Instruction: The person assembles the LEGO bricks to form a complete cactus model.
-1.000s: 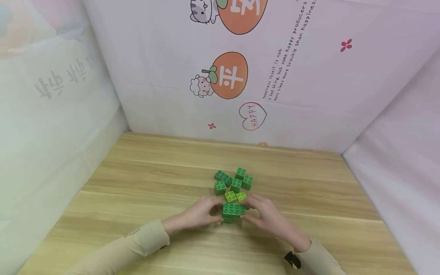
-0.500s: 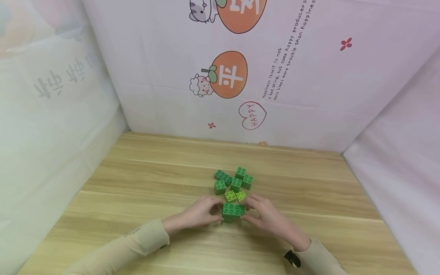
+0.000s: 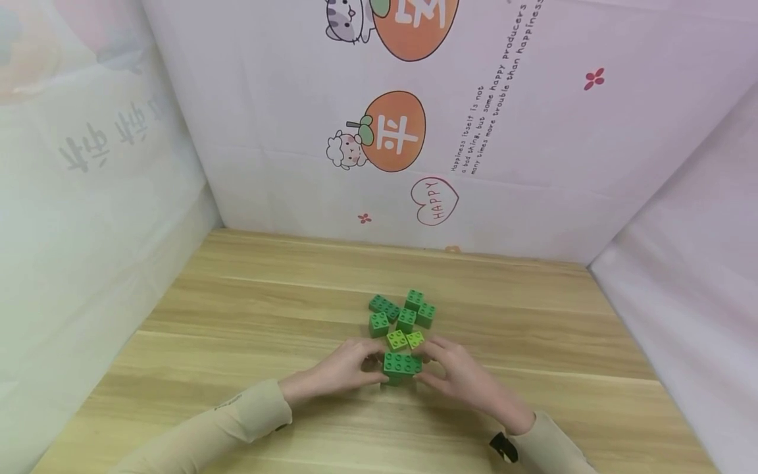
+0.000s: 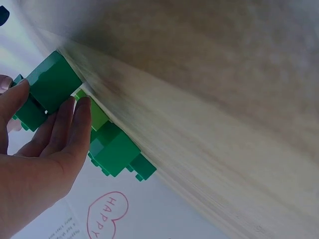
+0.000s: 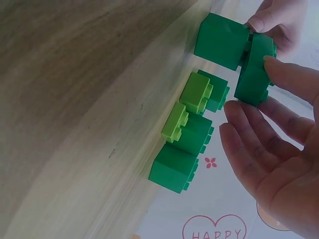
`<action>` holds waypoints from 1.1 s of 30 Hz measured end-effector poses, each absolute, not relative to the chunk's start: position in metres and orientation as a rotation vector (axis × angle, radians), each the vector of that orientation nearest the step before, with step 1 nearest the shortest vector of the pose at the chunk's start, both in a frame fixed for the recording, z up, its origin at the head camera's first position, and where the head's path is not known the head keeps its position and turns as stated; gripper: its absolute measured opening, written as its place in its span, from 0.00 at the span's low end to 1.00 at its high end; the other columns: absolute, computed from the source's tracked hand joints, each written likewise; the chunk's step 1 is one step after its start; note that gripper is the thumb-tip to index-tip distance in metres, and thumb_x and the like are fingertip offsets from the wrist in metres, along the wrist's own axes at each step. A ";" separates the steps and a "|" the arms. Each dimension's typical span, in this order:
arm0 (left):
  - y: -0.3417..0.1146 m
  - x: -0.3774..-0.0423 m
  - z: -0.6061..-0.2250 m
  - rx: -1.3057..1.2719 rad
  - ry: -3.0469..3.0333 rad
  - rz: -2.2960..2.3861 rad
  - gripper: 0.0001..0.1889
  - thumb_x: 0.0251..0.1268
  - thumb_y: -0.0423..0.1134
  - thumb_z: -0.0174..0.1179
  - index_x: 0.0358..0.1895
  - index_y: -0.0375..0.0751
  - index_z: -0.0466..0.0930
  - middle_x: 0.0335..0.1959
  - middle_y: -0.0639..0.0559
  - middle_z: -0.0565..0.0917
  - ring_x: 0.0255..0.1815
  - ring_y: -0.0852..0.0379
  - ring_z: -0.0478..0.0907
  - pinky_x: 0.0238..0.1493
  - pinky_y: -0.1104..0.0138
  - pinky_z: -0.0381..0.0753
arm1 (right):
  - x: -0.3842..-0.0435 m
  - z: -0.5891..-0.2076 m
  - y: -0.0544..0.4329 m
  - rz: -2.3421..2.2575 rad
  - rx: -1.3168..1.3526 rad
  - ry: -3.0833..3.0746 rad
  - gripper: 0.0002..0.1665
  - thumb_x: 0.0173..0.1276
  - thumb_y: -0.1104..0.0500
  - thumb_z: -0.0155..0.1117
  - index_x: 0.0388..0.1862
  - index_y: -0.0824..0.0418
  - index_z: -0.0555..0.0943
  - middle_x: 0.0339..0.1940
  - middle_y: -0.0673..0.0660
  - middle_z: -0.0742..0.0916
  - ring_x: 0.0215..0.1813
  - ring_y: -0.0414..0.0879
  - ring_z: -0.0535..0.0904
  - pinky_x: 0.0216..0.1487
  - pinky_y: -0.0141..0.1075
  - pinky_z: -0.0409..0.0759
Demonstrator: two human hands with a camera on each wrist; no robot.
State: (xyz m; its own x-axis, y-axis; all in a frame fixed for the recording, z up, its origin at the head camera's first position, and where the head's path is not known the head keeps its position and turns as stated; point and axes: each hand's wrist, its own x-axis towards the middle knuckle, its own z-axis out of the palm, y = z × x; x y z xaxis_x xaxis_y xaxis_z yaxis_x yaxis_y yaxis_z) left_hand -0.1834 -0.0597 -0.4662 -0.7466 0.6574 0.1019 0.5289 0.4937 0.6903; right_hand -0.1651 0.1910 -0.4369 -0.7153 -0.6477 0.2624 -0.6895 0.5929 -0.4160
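In the head view, a green eight-stud brick (image 3: 403, 364) sits near the front of the group, over another green block (image 5: 222, 41). The right wrist view shows the upper brick slightly tilted, with a narrow gap between the two. My left hand (image 3: 351, 366) pinches the lower block from the left, its thumb near the joint. From the other side, my right hand (image 3: 460, 374) grips the upper brick between thumb and fingers. Just behind the pair lie two lime green bricks (image 5: 195, 92), close to the right fingertips.
Behind the lime bricks stand several green bricks (image 3: 406, 318), among them a darker long brick (image 3: 385, 307). All rest on a wood-grain table (image 3: 284, 289). Printed white cloth (image 3: 284, 131) hangs at the back, with pale sheets at both sides.
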 end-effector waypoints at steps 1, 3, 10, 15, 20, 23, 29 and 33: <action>-0.060 -0.183 -0.466 1.024 2.558 1.092 0.15 0.61 0.40 0.69 0.50 0.45 0.83 0.46 0.54 0.88 0.47 0.57 0.83 0.52 0.69 0.84 | -0.165 -0.437 0.191 0.770 1.146 -2.728 0.20 0.56 0.60 0.75 0.48 0.60 0.82 0.44 0.53 0.87 0.44 0.44 0.85 0.47 0.36 0.88; -0.059 -0.183 -0.467 1.020 2.555 1.094 0.14 0.61 0.40 0.69 0.50 0.45 0.83 0.46 0.54 0.88 0.47 0.57 0.83 0.52 0.69 0.83 | -0.164 -0.438 0.190 0.776 1.147 -2.726 0.20 0.57 0.61 0.75 0.49 0.61 0.81 0.45 0.53 0.87 0.45 0.45 0.85 0.48 0.35 0.88; -0.059 -0.183 -0.467 0.999 2.553 1.084 0.14 0.61 0.41 0.68 0.50 0.47 0.83 0.46 0.55 0.88 0.48 0.59 0.83 0.54 0.70 0.83 | -0.165 -0.444 0.187 0.837 1.151 -2.731 0.24 0.60 0.58 0.73 0.54 0.63 0.80 0.49 0.57 0.88 0.48 0.47 0.86 0.50 0.35 0.88; -0.059 -0.184 -0.468 1.020 2.563 1.071 0.16 0.60 0.39 0.69 0.51 0.45 0.83 0.47 0.54 0.88 0.49 0.58 0.84 0.55 0.69 0.84 | -0.165 -0.446 0.183 0.861 1.157 -2.731 0.25 0.60 0.59 0.73 0.56 0.64 0.80 0.51 0.59 0.88 0.50 0.47 0.86 0.52 0.35 0.87; -0.059 -0.184 -0.468 1.035 2.578 1.042 0.19 0.57 0.37 0.70 0.54 0.44 0.82 0.49 0.53 0.87 0.50 0.58 0.83 0.54 0.70 0.83 | -0.164 -0.446 0.181 0.851 1.170 -2.727 0.26 0.60 0.59 0.72 0.57 0.62 0.80 0.52 0.59 0.88 0.52 0.47 0.86 0.54 0.36 0.87; -0.059 -0.184 -0.468 1.039 2.579 1.040 0.20 0.57 0.37 0.70 0.55 0.43 0.82 0.49 0.52 0.87 0.50 0.57 0.83 0.54 0.70 0.83 | -0.164 -0.446 0.181 0.831 1.173 -2.713 0.25 0.59 0.59 0.73 0.57 0.61 0.81 0.52 0.58 0.88 0.52 0.47 0.86 0.53 0.35 0.87; -0.059 -0.186 -0.469 1.030 2.575 1.038 0.20 0.57 0.36 0.71 0.54 0.42 0.82 0.50 0.52 0.87 0.52 0.56 0.83 0.55 0.69 0.83 | -0.165 -0.446 0.179 0.814 1.188 -2.682 0.24 0.59 0.61 0.74 0.55 0.61 0.82 0.51 0.59 0.88 0.51 0.49 0.86 0.52 0.37 0.88; -0.059 -0.186 -0.469 1.018 2.578 1.035 0.19 0.57 0.37 0.71 0.53 0.42 0.82 0.49 0.52 0.87 0.51 0.56 0.83 0.55 0.69 0.82 | -0.166 -0.446 0.179 0.803 1.186 -2.682 0.24 0.58 0.62 0.74 0.55 0.61 0.82 0.51 0.58 0.88 0.51 0.50 0.86 0.52 0.37 0.88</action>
State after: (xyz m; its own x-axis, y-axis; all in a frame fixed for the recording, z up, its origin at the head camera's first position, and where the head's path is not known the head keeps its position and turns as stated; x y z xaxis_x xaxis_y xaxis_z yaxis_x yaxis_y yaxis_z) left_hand -0.1865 -0.0588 -0.4692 -0.7485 0.6583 0.0799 0.5307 0.5225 0.6674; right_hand -0.1656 0.1789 -0.4460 -0.6914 -0.6598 0.2943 -0.7130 0.5572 -0.4256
